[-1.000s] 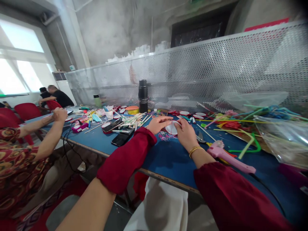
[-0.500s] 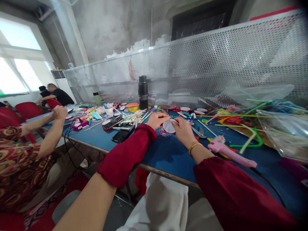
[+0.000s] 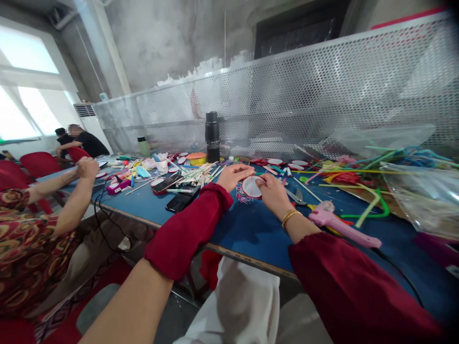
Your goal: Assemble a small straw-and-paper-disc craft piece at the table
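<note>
No readable text.
Bottle [image 3: 212, 137] beyond left hand [image 3: 232, 178]: small pale print on its side, too tiny and blurred to read.

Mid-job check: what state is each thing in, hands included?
Red-rimmed white disc, held, white face toward camera.
Right hand, pinching the disc.
Left hand, fingers bent by disc's upper edge; grip unclear.
Black bottle, upright, capped.
Green bottle, upright, dark cap on.
Phone, lying flat, screen dark.
Pink glue gun, lying down, corded; power unclear.
Scissors, lying down, blades seemingly parted.
</note>
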The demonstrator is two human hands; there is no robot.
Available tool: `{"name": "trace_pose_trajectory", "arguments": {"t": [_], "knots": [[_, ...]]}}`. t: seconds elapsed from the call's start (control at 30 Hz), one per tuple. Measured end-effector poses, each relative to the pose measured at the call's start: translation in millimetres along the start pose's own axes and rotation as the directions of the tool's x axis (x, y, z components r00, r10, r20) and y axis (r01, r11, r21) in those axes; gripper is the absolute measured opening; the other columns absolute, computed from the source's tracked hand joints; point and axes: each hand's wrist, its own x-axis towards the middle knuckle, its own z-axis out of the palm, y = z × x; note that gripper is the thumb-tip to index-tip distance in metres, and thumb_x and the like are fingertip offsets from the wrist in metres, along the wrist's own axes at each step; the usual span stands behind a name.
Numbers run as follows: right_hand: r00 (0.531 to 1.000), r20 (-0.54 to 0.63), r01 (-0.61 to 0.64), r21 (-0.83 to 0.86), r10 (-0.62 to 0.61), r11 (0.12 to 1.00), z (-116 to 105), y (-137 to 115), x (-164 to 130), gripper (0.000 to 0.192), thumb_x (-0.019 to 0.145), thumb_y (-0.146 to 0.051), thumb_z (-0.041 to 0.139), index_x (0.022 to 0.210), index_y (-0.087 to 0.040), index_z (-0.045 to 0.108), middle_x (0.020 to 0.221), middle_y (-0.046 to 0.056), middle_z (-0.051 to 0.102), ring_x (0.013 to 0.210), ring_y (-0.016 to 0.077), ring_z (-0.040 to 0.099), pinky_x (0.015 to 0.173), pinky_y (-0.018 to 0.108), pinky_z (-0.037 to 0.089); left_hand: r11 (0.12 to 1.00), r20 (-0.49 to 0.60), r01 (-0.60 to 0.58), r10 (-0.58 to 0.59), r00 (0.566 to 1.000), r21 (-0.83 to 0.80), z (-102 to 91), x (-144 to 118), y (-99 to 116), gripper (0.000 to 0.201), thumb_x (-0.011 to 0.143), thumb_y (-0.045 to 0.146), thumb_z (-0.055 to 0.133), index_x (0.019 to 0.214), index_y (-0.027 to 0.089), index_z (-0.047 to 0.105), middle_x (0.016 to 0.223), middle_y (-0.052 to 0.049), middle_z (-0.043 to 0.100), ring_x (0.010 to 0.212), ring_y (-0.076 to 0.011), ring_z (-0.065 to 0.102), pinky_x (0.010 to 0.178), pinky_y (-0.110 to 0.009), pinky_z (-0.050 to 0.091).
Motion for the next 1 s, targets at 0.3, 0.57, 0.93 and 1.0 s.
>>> {"name": "trace_pose_trajectory", "arguments": {"t": [0.3, 0.57, 0.93, 1.0], "knots": [[0.833, 0.553, -0.015, -0.009, 0.017, 1.000, -1.4, -11.3, -16.3, 0.011, 0.090, -0.027, 0.051, 0.081, -0.022, 0.054, 0.061, -0.002, 0.055, 0.048, 0.0150, 0.053, 0.047, 0.028, 0.042, 0.895, 0.406, 0.179, 0.002, 0.914, -0.408, 14.7, -31.8, 35.8, 0.036, 0.074, 0.039, 0.086, 0.077, 0.018, 0.057, 0.083, -0.003, 0.052, 0.078, -0.0133, 0.051, 0.067, -0.028, 0.043], [0.907, 0.418, 0.161, -0.220, -0.056, 0.962, -5.1, -4.1, -13.7, 0.018, 0.081, -0.029, 0.069, 0.067, -0.022, 0.060, 0.070, 0.005, 0.066, 0.071, 0.0219, 0.062, 0.072, 0.035, 0.047, 0.932, 0.398, 0.204, -0.072, 0.915, -0.301, 19.9, -33.1, 33.0, 0.036, 0.077, 0.041, 0.083, 0.076, 0.018, 0.055, 0.082, -0.004, 0.051, 0.076, -0.0141, 0.049, 0.067, -0.030, 0.043], [0.924, -0.232, 0.287, -0.105, -0.304, 0.952, -18.7, -15.9, -10.9, 0.039, 0.096, -0.039, 0.052, 0.120, -0.018, 0.075, 0.116, 0.014, 0.076, 0.107, 0.0279, 0.069, 0.095, 0.044, 0.053, 0.981, 0.015, 0.157, -0.156, 0.988, -0.112, 16.2, -12.4, -3.5, 0.030, 0.073, 0.037, 0.085, 0.082, 0.015, 0.068, 0.076, 0.001, 0.063, 0.070, -0.0089, 0.052, 0.059, -0.022, 0.033], [0.924, -0.229, 0.294, -0.089, -0.306, 0.952, -17.4, -16.3, -11.9, 0.035, 0.095, -0.038, 0.054, 0.113, -0.019, 0.079, 0.110, 0.012, 0.078, 0.104, 0.0273, 0.070, 0.094, 0.044, 0.053, 0.983, 0.030, 0.151, -0.149, 0.988, -0.108, 16.1, -11.4, -8.2, 0.030, 0.071, 0.036, 0.086, 0.082, 0.014, 0.070, 0.075, 0.000, 0.064, 0.071, -0.0092, 0.054, 0.061, -0.022, 0.035]]}}
